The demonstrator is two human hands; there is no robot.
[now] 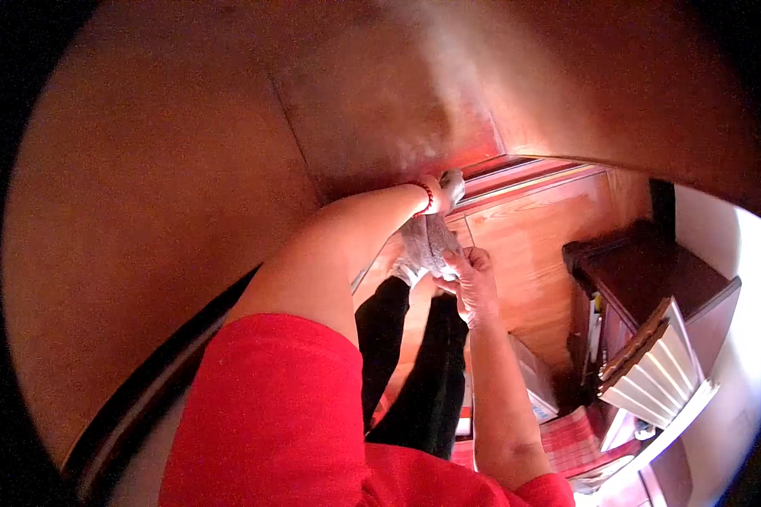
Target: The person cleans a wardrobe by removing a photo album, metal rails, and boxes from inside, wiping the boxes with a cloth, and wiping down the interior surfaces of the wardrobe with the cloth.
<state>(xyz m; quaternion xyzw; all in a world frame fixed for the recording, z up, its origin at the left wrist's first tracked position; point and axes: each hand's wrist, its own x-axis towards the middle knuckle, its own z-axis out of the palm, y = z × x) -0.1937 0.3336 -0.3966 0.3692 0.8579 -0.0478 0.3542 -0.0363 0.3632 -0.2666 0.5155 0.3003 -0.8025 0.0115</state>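
A grey cloth [427, 237] hangs bunched between my two hands, close to the edge of a brown wooden panel. My left hand [438, 193], with a red beaded bracelet at the wrist, is closed on the upper part of the cloth; a pale bunch of it shows past the fingers. Lower down, my right hand [472, 272] grips the cloth's lower end, fingers bent and pressed together. The left fingers are partly hidden. Beneath the cloth show my legs in black trousers [427, 372].
A large brown wooden panel [161, 194] fills the left and top, with a shiny part [414, 127] near my left hand. Below lies a light wood floor [524, 270]. At right stand a dark wooden cabinet [659, 262], a fanned-out folder [655, 372] and a red checked cloth [571, 439].
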